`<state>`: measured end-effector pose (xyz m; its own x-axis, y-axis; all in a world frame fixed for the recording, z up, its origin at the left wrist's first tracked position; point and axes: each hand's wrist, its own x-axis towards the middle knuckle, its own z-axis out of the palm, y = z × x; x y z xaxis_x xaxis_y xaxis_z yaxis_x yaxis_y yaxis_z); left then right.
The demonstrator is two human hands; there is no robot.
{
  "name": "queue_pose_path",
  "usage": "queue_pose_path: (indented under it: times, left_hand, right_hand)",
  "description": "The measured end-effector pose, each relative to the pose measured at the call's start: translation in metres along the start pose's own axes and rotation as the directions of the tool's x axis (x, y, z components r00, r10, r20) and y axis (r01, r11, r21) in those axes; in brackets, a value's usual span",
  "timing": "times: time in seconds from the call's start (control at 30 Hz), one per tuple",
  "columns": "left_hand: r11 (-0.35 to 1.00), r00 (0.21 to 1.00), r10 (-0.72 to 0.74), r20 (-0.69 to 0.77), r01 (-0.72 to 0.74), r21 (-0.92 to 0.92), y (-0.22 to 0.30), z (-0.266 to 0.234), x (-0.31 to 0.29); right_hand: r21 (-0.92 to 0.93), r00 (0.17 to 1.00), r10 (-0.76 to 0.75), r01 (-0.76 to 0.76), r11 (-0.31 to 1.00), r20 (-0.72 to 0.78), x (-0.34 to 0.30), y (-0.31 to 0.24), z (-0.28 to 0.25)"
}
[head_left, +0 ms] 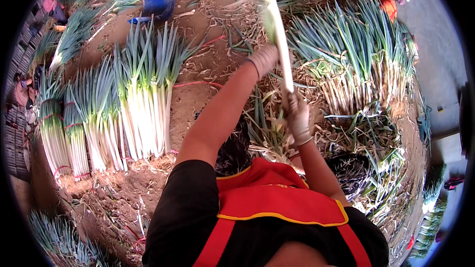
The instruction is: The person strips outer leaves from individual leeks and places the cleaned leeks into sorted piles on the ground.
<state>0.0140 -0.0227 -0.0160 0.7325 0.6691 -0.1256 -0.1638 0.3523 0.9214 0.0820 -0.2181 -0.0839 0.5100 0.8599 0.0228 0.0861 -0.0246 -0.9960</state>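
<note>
A long Welsh onion with a white stalk and green top stands tilted in front of me, its leaves running past the upper edge. My right hand, in a pale, soiled glove, is closed round its lower end. Against the left side of the stalk, higher up, is my left hand, also gloved. Motion smears that hand, and its fingers are hidden, so its grip does not show. A pale green strip beside the stalk is blurred too.
Cleaned Welsh onions stand upright at my left, with tied bundles beyond. Uncleaned onions stand at my right. Stripped leaves litter the soil. A blue container lies further off. Other people are near the edges.
</note>
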Motion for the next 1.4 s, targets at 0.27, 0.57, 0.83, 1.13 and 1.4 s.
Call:
queue_pose_path:
  times: [0.27,0.57,0.83,1.13,1.4]
  left_hand:
    - [0.529,0.995,-0.08,0.063,-0.011,0.849,-0.021,-0.029,0.025]
    - [0.724,0.981,0.187,-0.054,-0.175,-0.667,0.015,-0.051,0.002]
    - [0.707,0.989,0.146,-0.014,-0.115,-0.698,0.019,-0.063,0.004]
    - [0.768,0.956,0.199,0.215,-0.016,-0.64,0.029,-0.052,-0.015]
    - [0.838,0.967,0.184,0.176,-0.061,-0.543,0.006,-0.039,-0.002]
  right_hand:
    - [-0.056,0.995,-0.096,0.095,0.994,-0.016,0.009,-0.068,-0.023]
    - [-0.267,0.999,0.038,-0.027,0.963,0.037,-0.043,0.058,-0.007]
    - [-0.294,0.996,0.007,0.021,0.956,0.094,-0.031,0.067,-0.012]
    - [0.07,0.803,0.381,-0.46,0.885,0.457,-0.021,0.061,-0.04]
    - [-0.411,0.932,-0.349,0.357,0.839,0.096,0.077,-0.044,0.003]
